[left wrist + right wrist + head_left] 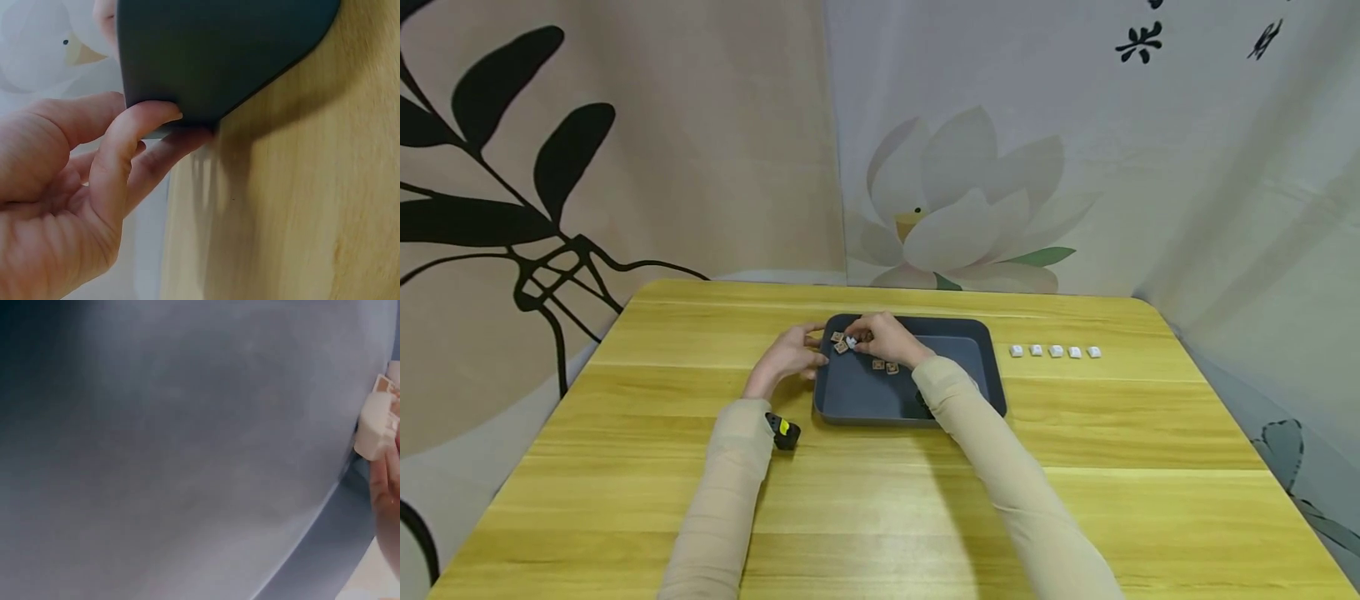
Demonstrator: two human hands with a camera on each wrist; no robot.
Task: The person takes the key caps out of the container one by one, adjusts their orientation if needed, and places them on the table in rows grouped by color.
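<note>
All 3 views are soft. The head view is bright, with a pale sheen on the table point(842, 517) at lower centre and a faint shadow left of the right arm point(1011, 467). The left wrist view is dimmer, shadow streaks falling below centre. In the right wrist view, the hazy tray point(206, 456) darkens at upper left; the keycap point(374, 425) at right blurs.
</note>
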